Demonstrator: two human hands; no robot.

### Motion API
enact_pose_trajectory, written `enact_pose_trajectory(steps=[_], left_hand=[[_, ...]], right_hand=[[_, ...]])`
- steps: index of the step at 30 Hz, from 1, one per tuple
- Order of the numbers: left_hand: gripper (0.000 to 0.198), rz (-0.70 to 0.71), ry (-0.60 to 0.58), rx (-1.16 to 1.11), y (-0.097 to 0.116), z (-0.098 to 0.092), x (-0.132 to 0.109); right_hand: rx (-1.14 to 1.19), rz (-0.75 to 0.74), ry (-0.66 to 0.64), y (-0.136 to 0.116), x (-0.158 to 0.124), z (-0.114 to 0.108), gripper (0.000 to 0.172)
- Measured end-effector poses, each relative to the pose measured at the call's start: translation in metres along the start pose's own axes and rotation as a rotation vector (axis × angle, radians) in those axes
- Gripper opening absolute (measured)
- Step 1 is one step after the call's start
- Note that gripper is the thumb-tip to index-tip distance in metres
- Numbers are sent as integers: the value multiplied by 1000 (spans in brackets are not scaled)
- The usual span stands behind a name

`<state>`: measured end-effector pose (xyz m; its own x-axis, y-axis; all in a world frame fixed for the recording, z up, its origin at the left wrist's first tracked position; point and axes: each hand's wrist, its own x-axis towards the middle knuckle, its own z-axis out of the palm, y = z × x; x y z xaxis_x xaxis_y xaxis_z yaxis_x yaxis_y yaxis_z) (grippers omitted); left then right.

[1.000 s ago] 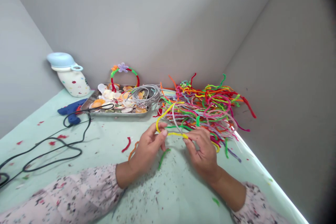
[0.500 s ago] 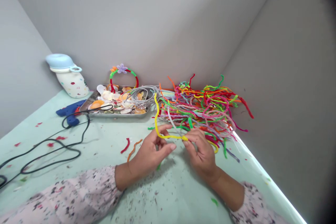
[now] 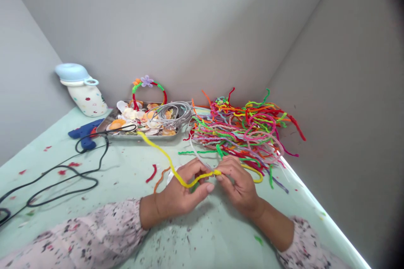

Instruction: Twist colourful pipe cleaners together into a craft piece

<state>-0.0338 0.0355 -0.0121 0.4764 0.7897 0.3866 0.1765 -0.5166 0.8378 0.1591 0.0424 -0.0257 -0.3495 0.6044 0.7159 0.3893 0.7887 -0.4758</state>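
A yellow pipe cleaner [image 3: 170, 162] arches over my left hand [image 3: 186, 187], its free end reaching toward the tray. My left fingers curl loosely about it, with the thumb apart; exactly where they grip is partly hidden. Pinched in my right hand [image 3: 239, 183] is the yellow twist where the pipe cleaner meets a thin grey-white wire [image 3: 196, 151]. That wire rises behind my left fingers. A green pipe cleaner end [image 3: 219, 151] sticks up just behind my right fingers, and a yellow loop [image 3: 257, 174] shows beyond them.
Behind my hands lies a tangled heap of coloured pipe cleaners [image 3: 233, 128]. Left of it, a metal tray [image 3: 148, 138] holds shells, with coiled grey wire [image 3: 176, 111] and a flower-decorated hoop [image 3: 164, 92]. Farther left are a blue glue gun [image 3: 83, 130], its black cord [image 3: 94, 180] and a bottle [image 3: 90, 101].
The yellow pipe cleaner's free end has swung left and down, from upright to lying across my left hand. Both hands have shifted slightly, and the grey-white wire has tilted left.
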Motion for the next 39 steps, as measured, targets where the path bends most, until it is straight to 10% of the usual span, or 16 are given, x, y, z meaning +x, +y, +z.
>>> enact_pose_trajectory(steps=[39], left_hand=[[25, -349, 130, -182, -6, 9, 3]], right_hand=[[-332, -164, -77, 1, -3, 4, 17]])
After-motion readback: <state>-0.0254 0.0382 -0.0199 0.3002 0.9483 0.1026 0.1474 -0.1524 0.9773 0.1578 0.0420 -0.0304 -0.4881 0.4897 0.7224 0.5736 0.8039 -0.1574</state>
